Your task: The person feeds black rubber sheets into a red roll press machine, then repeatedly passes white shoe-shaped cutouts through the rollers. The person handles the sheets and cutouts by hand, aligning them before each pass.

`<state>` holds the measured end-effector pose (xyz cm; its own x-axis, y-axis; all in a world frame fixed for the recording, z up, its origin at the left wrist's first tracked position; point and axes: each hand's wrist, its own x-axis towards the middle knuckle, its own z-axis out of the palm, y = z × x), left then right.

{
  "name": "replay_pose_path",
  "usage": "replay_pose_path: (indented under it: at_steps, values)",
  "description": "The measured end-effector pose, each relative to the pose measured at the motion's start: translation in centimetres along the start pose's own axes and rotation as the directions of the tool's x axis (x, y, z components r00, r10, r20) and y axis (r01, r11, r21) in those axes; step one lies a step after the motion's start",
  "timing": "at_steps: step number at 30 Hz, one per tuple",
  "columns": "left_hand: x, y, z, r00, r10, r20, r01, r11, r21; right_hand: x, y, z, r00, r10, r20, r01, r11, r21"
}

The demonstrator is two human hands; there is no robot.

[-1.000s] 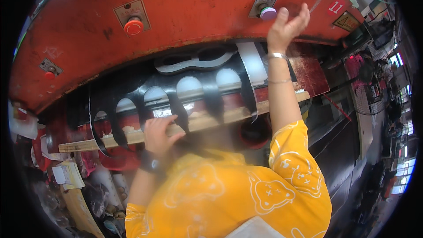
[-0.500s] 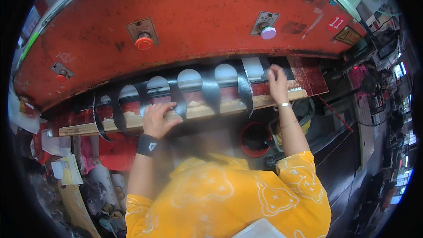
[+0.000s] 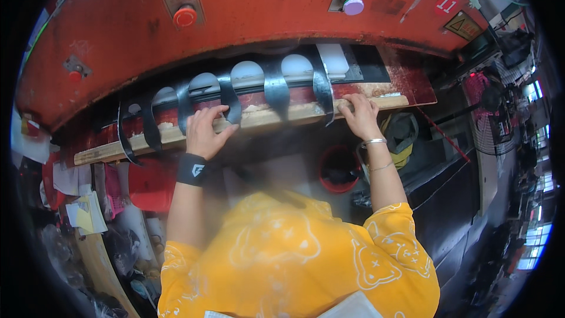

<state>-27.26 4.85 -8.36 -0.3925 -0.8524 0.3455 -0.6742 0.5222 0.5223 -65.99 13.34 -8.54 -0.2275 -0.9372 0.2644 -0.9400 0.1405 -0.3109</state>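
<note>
A black sheet with a row of rounded cut-outs lies under the red machine front, and its narrow black strips (image 3: 276,91) hang forward over a pale wooden bar (image 3: 265,116). White sheet material (image 3: 248,72) shows through the gaps. My left hand (image 3: 205,132), with a black wristband, is on the wooden bar, its fingers over the top and its thumb lower at the front. One strip passes between that thumb and forefinger. Farther right, my right hand (image 3: 361,118) has its curled fingers on the bar, just beside the rightmost strip.
Red (image 3: 185,16) and pale purple (image 3: 353,6) push buttons stick out of the machine's red front panel (image 3: 265,12). Below the bar stand a red-rimmed bin (image 3: 339,169) and a bag (image 3: 402,132). A red stool (image 3: 152,185) and papers (image 3: 88,215) are on the left; a fan (image 3: 497,109) stands right.
My right hand has come down from above the board's right part onto the wooden bar. My left hand keeps its place by the same strip. The whole view has shifted a little.
</note>
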Motion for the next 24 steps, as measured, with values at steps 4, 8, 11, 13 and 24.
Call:
replay_pose_path:
  at_steps: [4, 8, 11, 13, 24]
  values:
    - [-0.8, 1.1, -0.4, 1.000, -0.006, 0.004, 0.006, 0.998, -0.064, 1.1, -0.3, -3.0, 0.975, 0.035, 0.219, -0.042, 0.999, 0.029]
    - [-4.4, 3.9, -2.2, 0.976, -0.069, 0.205, 0.074, 0.997, -0.017, 1.4, -1.6, -7.3, 0.897, 0.182, 0.403, -0.190, 0.982, -0.021]
    - [-6.6, 5.0, -3.7, 0.909, -0.135, 0.394, 0.209, 0.966, -0.152, 1.3, -5.3, -6.7, 0.978, -0.210, -0.022, 0.210, 0.957, 0.202]
    - [-6.9, 5.0, -4.2, 0.979, -0.076, 0.187, 0.113, 0.974, -0.194, 1.7, -8.2, -5.2, 0.885, -0.465, 0.023, 0.459, 0.879, 0.127]
    - [-9.9, 5.1, -3.7, 0.994, -0.058, 0.094, 0.057, 0.998, 0.020, -2.6, -11.4, -5.0, 0.745, -0.604, 0.282, 0.529, 0.793, 0.303]
